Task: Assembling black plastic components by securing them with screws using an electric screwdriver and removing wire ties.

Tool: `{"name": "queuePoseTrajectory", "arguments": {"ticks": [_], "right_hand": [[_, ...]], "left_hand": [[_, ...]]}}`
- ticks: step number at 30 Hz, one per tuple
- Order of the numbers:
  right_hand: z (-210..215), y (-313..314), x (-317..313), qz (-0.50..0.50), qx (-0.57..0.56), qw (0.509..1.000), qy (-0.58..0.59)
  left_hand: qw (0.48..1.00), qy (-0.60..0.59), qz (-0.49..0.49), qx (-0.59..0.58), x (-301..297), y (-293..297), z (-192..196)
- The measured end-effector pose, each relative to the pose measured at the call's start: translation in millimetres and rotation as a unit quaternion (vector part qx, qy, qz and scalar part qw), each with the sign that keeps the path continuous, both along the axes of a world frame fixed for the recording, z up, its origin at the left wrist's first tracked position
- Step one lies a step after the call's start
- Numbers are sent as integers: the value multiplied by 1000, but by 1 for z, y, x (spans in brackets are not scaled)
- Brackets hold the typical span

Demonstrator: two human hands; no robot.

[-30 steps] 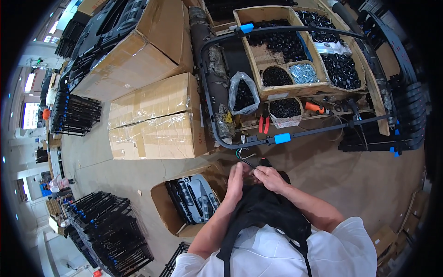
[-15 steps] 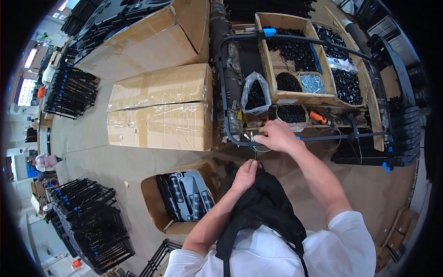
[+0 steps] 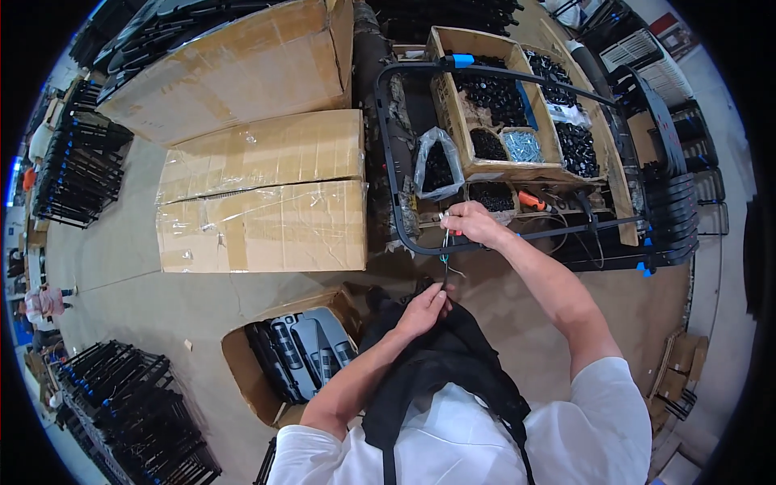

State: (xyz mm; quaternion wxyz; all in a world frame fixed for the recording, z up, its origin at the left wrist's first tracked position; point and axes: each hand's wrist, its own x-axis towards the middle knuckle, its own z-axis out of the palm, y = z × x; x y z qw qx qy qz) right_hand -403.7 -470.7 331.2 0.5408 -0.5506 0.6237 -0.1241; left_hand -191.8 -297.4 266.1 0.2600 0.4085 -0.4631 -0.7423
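My right hand (image 3: 475, 225) is closed in a pinch over the near edge of a black tubular frame (image 3: 517, 242). A small white tip and a bit of red show at its fingers, too small to name. Thin pale and green wires (image 3: 444, 257) run down from there towards my left hand (image 3: 423, 313). The left hand is closed around the dark end of this cable, in front of the black apron (image 3: 453, 347). Just beyond my right hand lie a bag of black parts (image 3: 439, 168) and an orange-handled tool (image 3: 532, 200).
A wooden tray (image 3: 485, 171) holds black plastic parts and silvery screws (image 3: 523, 147) in compartments. Large cardboard boxes (image 3: 263, 226) stand at left. Below them, an open carton (image 3: 242, 364) holds grey and black parts. Black frames (image 3: 679, 218) are stacked at right.
My right hand has drawn slightly back from the frame's corner, and the wires now hang in a straighter line between both hands. The whole view has shifted a little.
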Motion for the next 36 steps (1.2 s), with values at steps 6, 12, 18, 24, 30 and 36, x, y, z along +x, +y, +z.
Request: {"name": "queuePoseTrajectory", "arguments": {"ticks": [6,12,18,24,30,36], "right_hand": [[-19,-17,6,-47,61,996,-53],[-32,-30,3,-462,13,839,-288],[0,-73,24,-271,-66,934,-222],[5,-83,2,58,86,993,-52],[-26,-47,2,62,-17,987,-150],[-22,-59,2,-56,-52,994,-71]], "left_hand": [[990,28,-45,131,4,-4,23],[987,61,104,102,-3,-20,22],[989,-18,114,87,-23,-32,10],[971,18,183,155,-35,-34,43],[962,54,220,154,-49,-49,35],[974,-39,220,23,-43,-48,10]]}}
